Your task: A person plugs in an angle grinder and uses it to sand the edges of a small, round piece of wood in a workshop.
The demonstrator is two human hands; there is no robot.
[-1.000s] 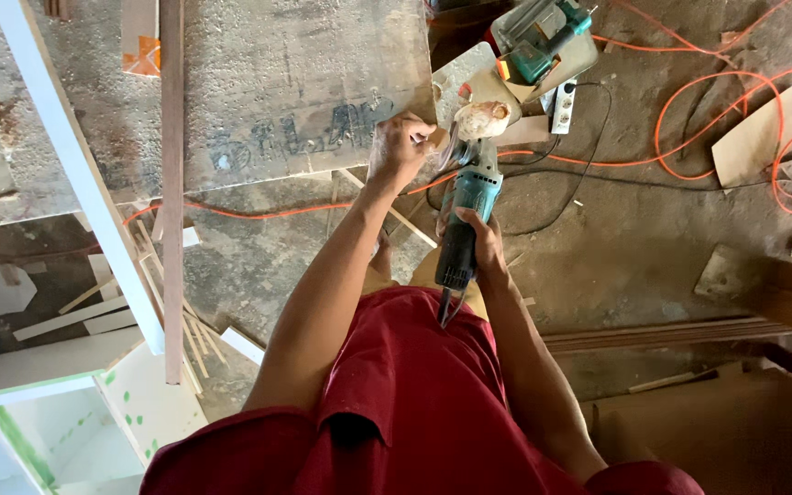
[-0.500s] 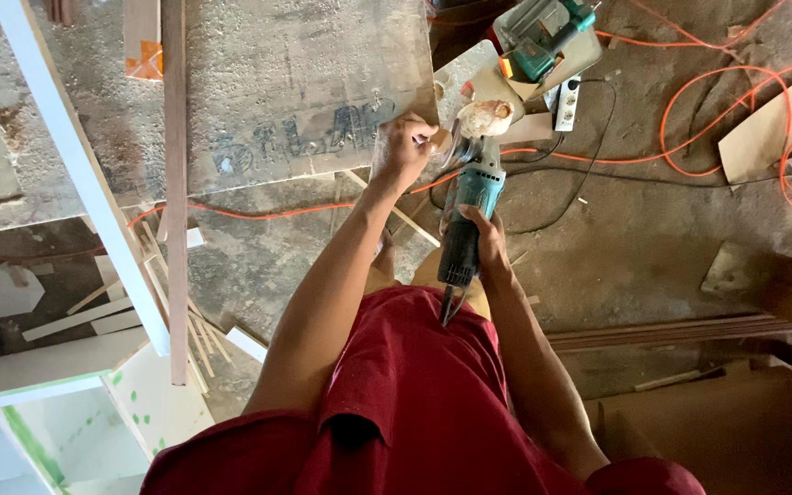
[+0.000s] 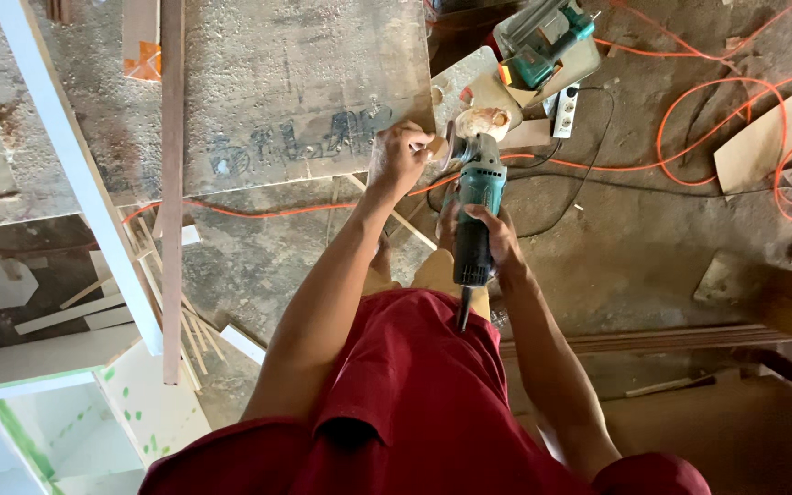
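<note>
My right hand (image 3: pixel 490 236) grips the dark body of a teal angle grinder (image 3: pixel 478 197), whose head points away from me. Its dusty sanding disc (image 3: pixel 478 123) sits at the far end. My left hand (image 3: pixel 400 158) pinches a small piece of wood (image 3: pixel 434 145) against the side of the disc. Both arms reach out over my red shorts (image 3: pixel 405 385). The grinder's black cord hangs from its rear end above my lap.
A big dusty board (image 3: pixel 258 92) lies ahead on the left, crossed by a long wooden strip (image 3: pixel 172 183) and a white batten (image 3: pixel 75 174). An orange cable (image 3: pixel 680 137) loops over the floor. A second teal power tool (image 3: pixel 543 41) and a power strip (image 3: pixel 566 110) lie beyond the grinder.
None of note: both hands keep the same hold, and the view has shifted only slightly.
</note>
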